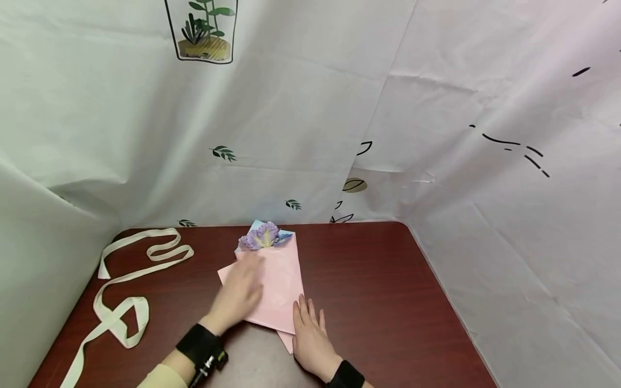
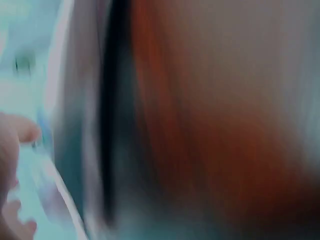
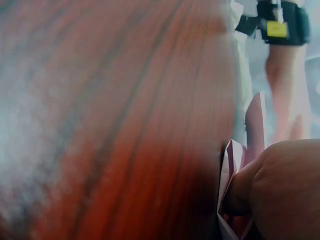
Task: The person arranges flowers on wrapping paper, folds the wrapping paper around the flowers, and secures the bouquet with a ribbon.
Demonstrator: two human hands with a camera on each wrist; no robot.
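Folded pink wrapping paper lies on the table, wrapped about a purple flower with a yellow centre; light blue paper shows behind the petals. My left hand, blurred, is over the left part of the pink sheet, fingers toward the flower and holding nothing. With fingers stretched forward, my right hand rests along the lower right edge of the wrap. The right wrist view has the right thumb at the folded pink edge, close to the tabletop. The left wrist view is mostly smeared by motion.
A long cream ribbon lies in loops on the left side of the dark red-brown table. Pale fabric with printed plants hangs behind and at both sides. Black bands circle both wrists.
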